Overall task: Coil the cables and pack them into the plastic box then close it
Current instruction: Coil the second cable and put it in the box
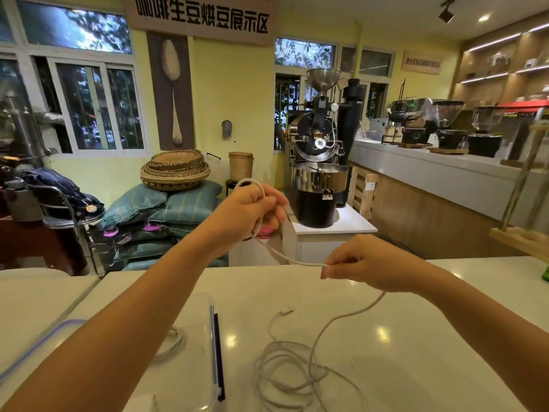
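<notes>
My left hand [252, 211] is raised above the white table [416, 337] and grips a loop of white cable [282, 255]. That cable runs down and right to my right hand [365, 263], which pinches it between the fingertips. From there it drops to the table into a loose tangle of white cables [285, 373]. A small cable plug [286, 310] lies on the table beyond the tangle. The clear plastic box [196, 337] with a purple-edged clasp stands open at the lower left, under my left forearm, with a coiled cable [173, 343] inside. Its blue-rimmed lid [38, 343] lies further left.
Beyond the table's far edge stand a coffee roaster [319, 173], stacked sacks with woven baskets [175, 171], and a metal chair [62, 209]. A long counter with grinders [445, 162] runs along the right. A wooden stand [523, 236] sits at the table's right edge.
</notes>
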`<state>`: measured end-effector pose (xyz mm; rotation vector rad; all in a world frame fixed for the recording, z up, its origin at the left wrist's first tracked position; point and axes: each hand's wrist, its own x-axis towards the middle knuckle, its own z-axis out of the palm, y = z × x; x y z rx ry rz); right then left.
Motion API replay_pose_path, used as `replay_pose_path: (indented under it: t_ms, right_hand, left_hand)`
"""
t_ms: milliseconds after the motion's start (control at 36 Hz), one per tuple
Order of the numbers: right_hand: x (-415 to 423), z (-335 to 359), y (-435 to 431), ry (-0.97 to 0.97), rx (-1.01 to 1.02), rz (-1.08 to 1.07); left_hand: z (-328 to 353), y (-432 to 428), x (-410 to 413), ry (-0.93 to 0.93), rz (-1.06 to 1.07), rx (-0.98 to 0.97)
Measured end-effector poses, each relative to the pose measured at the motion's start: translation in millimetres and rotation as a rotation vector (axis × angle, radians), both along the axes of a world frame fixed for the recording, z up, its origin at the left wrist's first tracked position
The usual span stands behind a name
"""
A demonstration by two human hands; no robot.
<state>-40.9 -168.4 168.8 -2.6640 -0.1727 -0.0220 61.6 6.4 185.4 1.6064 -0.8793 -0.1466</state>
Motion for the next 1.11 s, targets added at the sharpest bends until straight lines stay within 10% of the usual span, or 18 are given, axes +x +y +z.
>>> replay_pose_path:
  t_ms: [417,694,944,1111]
  right_hand:
    - [-8,27,3,-0.210,-0.089,0.068]
    - [24,49,-28,-0.489,-0.009,0.085]
    - [51,27,-22,-0.437,0.512,0.124]
    - [63,-24,6,-0.162,1.070,0.133]
  left_hand:
    - [-33,-5,-1,-0.133,-0.008,0.504]
    - [-41,-1,-28,0.071,-0.364,0.303]
    - [-35,-8,-44,0.403,-0.828,0.022]
    - [-22,-19,-44,0.394,-0.748,-0.206]
